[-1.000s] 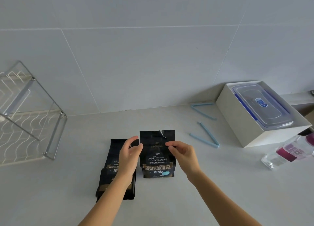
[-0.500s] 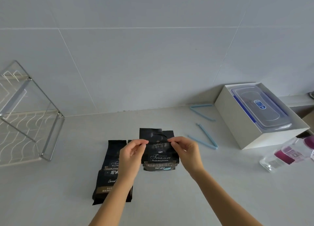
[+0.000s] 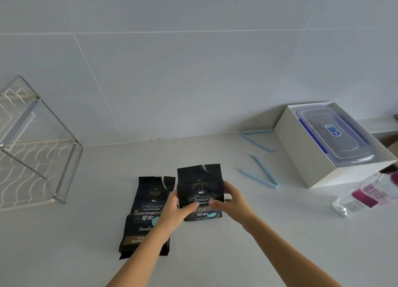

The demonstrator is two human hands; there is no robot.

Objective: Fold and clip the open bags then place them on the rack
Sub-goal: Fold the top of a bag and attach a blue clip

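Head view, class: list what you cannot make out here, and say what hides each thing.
- Flat bag: lower right hidden by the left hand and forearm.
- Held bag: label partly covered by fingers of both hands, the right hand included; small print too blurred.
- Rack: cut off by the left edge.
- Bottle: cap end cut off by the right edge.

At right of frame a white box [image 3: 301, 155] holds a lidded clear container [image 3: 331, 136]; a clear bottle [image 3: 366, 194] lies below it.

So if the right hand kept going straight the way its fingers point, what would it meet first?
The right hand points left across the held coffee bag, which it already touches. Beyond that, probably the left hand gripping the bag's other side, though depth is unclear.
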